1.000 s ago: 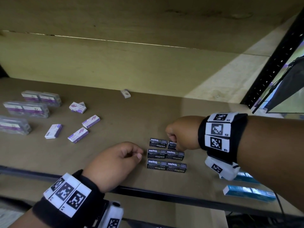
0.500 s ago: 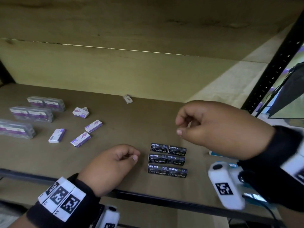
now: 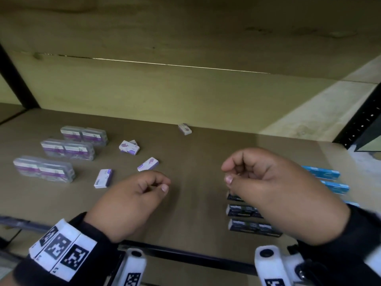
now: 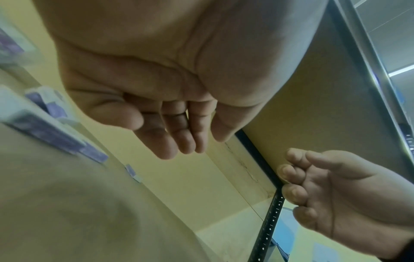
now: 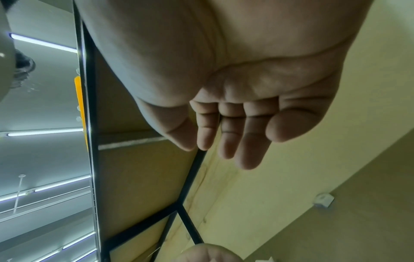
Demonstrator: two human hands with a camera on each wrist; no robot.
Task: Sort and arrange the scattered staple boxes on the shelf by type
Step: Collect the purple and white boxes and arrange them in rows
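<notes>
1. The left hand (image 3: pixel 132 201) hovers over the front of the shelf (image 3: pixel 195 153), fingers loosely curled, grip released and holding nothing; the left wrist view shows its fingers (image 4: pixel 165 140) hanging relaxed with an empty palm.
2. The right hand (image 3: pixel 274 188) hangs above the black staple boxes (image 3: pixel 245 223), fingers loosely bent with the thumb near the forefinger; its grip is released too, and the right wrist view shows the fingers (image 5: pixel 244 141) nearly straight with nothing in them.
3. The black staple boxes lie in three rows near the front edge, partly hidden under the right hand.
4. To their right, blue staple boxes (image 3: pixel 323 172) lie in rows, the nearest mostly hidden behind the right wrist.
5. At the far left, three clear-wrapped packs (image 3: pixel 68 149) with purple labels lie stepped one behind another.
6. Between those packs and the left hand, small white and purple boxes (image 3: pixel 148 164) lie scattered at different angles, well apart from the black ones.
7. One more small white and purple box (image 3: pixel 185 129) sits alone near the back wall.
8. Both wrists wear black bands (image 3: pixel 61 250) with square printed markers.
</notes>
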